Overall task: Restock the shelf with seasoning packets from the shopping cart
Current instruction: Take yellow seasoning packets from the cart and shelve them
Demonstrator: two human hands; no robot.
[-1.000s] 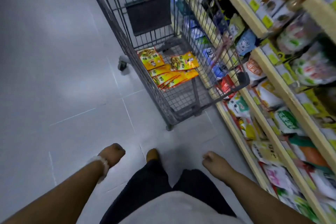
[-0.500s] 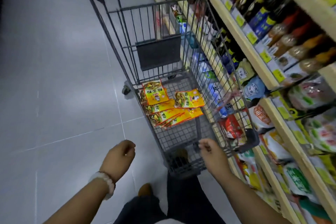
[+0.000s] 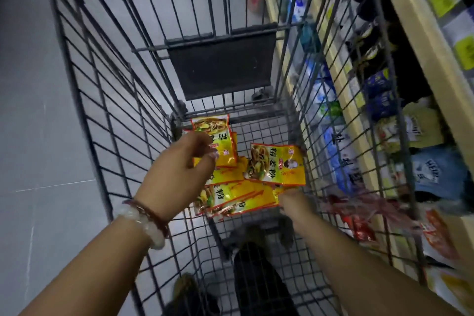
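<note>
Lying in the wire cart (image 3: 107, 115): yellow seasoning packets (image 3: 278, 164); left hand (image 3: 177, 174) fingers loosely released, right hand (image 3: 292, 201) unclear.

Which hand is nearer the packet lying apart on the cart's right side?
Right. The right hand reaches just below that packet, near its lower edge. The left hand hovers farther left, over the packets at the stack's far end.

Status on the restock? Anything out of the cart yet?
Done: nothing visible yet. All the yellow seasoning packets lie on the cart floor. In hand: both hands are inside the cart; the left hand is above the pile, the right hand touches a packet's edge. Left: pick up, move to the shelf.
</note>
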